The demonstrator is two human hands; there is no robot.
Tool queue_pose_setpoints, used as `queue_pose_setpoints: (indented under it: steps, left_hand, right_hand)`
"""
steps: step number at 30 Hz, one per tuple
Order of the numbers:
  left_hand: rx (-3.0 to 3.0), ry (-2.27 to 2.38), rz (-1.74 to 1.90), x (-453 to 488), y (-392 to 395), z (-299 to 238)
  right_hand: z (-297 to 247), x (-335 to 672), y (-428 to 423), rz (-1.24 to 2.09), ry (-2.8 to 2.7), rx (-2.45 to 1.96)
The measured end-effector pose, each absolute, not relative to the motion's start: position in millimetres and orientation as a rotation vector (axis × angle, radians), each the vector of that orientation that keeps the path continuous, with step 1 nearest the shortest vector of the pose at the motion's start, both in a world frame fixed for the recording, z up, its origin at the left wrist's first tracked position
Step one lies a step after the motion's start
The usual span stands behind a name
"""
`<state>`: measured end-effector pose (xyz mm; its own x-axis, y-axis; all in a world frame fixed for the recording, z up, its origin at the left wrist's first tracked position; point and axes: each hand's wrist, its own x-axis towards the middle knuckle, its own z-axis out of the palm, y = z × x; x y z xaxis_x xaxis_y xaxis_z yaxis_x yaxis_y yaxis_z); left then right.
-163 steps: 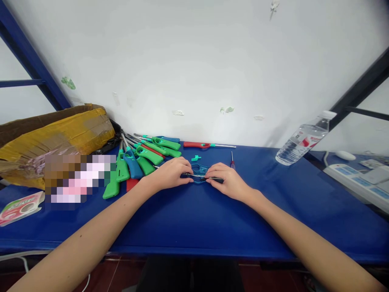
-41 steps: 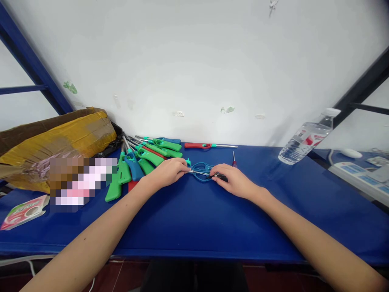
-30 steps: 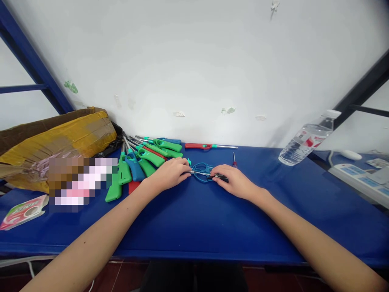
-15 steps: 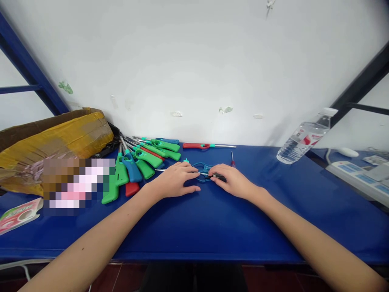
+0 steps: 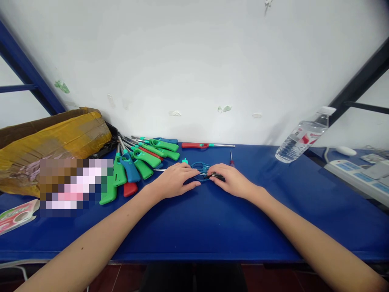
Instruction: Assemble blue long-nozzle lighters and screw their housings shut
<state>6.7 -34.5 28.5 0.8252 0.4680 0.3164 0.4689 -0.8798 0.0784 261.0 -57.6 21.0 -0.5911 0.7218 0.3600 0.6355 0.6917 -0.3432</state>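
Observation:
Between my hands lies an opened blue lighter casing (image 5: 199, 166), flat on the table, its inner parts partly hidden by my fingers. My left hand (image 5: 178, 178) rests over its left side, fingers stretched out and thumb apart, fingertips touching a thin metal piece. A thin metal rod (image 5: 159, 170) sticks out leftward from under this hand. My right hand (image 5: 232, 178) is closed, thumb and fingers pinching a small black part (image 5: 218, 177) at the casing's right side. A small turquoise piece (image 5: 184, 161) sits just behind my left hand. Behind my right hand lies a small screwdriver (image 5: 231, 159).
Several green, blue and red long-necked lighters (image 5: 142, 156) are piled at left. A red lighter (image 5: 196, 145) lies along the wall. A taped cardboard box (image 5: 57, 134) stands far left, near a blurred-out patch. At right are a leaning water bottle (image 5: 300, 140) and a white power strip (image 5: 357, 174).
The whole view has shifted slightly. My hands keep nearly the same place; the fingers have shifted a little over the casing, and the black part is still in my right hand.

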Motion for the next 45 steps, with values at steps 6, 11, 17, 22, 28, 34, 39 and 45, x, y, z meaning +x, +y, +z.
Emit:
queue_pose_setpoints:
  steps: [6, 11, 17, 22, 28, 34, 39, 45]
  left_hand:
    - [-2.946, -0.697, -0.49, 5, -33, 25]
    - [-2.9, -0.742, -0.497, 8, -32, 21]
    - [-2.866, -0.726, -0.514, 10, -30, 19]
    - [-2.868, -0.791, -0.584, 12, -30, 18]
    - [-2.901, -0.779, -0.579, 11, -31, 19]
    - [-2.929, -0.786, -0.592, 12, -32, 23]
    - [-2.952, -0.835, -0.591, 15, -32, 23]
    - [-2.923, -0.883, -0.607, 18, -29, 21]
  right_hand:
    - [20, 261, -58, 0.258, -2.43, -1.055]
    - [19, 261, -57, 0.257, -2.436, -1.056]
    - [19, 262, -57, 0.255, -2.433, -1.058]
    - [19, 261, -57, 0.267, -2.439, -1.052]
    - [19, 261, -57, 0.279, -2.426, -1.05]
    - [18, 261, -57, 0.276, -2.426, -1.064]
    - [18, 261, -58, 0.275, -2.42, -1.07]
    - [19, 261, -58, 0.276, -2.434, -1.072]
